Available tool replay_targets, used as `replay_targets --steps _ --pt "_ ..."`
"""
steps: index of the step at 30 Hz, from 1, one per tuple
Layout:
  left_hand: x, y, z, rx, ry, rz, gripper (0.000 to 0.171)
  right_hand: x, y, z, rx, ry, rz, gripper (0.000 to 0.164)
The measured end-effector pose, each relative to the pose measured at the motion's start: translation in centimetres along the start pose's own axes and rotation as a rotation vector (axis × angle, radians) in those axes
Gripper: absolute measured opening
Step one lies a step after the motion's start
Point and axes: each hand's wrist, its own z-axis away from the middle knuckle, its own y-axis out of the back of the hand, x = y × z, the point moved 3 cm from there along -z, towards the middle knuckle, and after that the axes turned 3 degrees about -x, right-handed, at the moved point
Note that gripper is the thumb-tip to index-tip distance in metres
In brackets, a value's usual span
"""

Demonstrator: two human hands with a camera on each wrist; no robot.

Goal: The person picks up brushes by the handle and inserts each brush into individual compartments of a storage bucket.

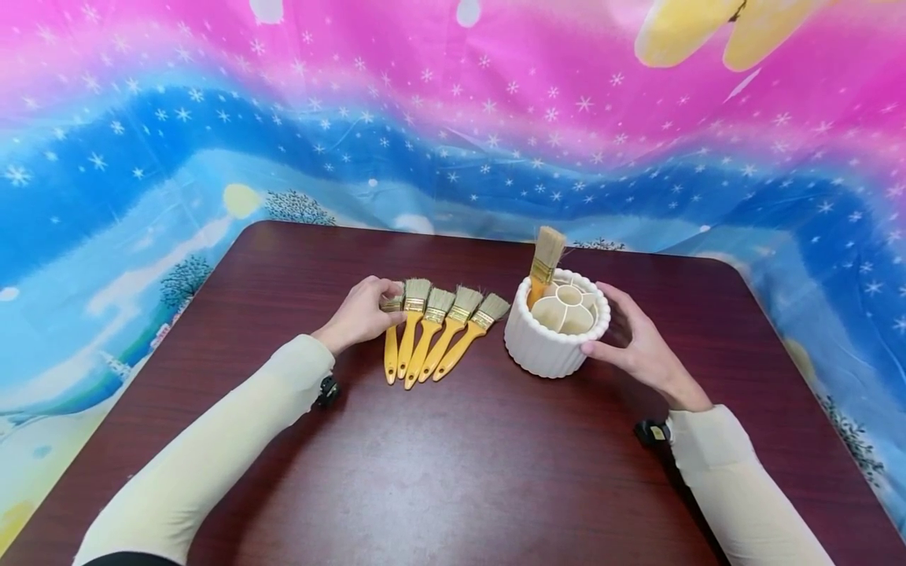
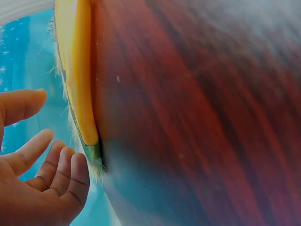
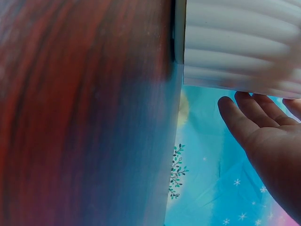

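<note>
Several flat paintbrushes (image 1: 428, 334) with yellow handles lie fanned out on the table, bristles toward the far side. My left hand (image 1: 364, 313) hovers at the leftmost brush (image 1: 391, 358), its fingers and thumb spread apart over the bristle end. The left wrist view has this hand (image 2: 44, 181) beside a yellow brush handle (image 2: 82, 70), with a gap between them. To the right stands a round white ribbed holder (image 1: 545, 350) with divided compartments. One paintbrush (image 1: 546, 255) stands in it, bristles up. My right hand (image 1: 637, 346) holds the holder's right side, thumb in front and fingers behind.
The dark red-brown wooden table (image 1: 425, 472) has rounded far corners. Behind it hangs a pink and blue snowflake-patterned cloth (image 1: 425, 141). A small black device (image 1: 327, 391) sits at the left wrist, another (image 1: 651, 432) at the right.
</note>
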Motion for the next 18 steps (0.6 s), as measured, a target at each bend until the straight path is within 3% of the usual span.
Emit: replay_targets --steps 9,18 --pt "-0.21 0.13 0.02 -0.026 -0.035 -0.103 0.040 0.17 0.03 0.02 0.002 0.001 0.007 0.088" --pt "-0.65 -0.19 -0.07 -0.021 -0.018 -0.164 0.041 0.26 0.09 0.00 0.000 0.000 0.006 0.088"
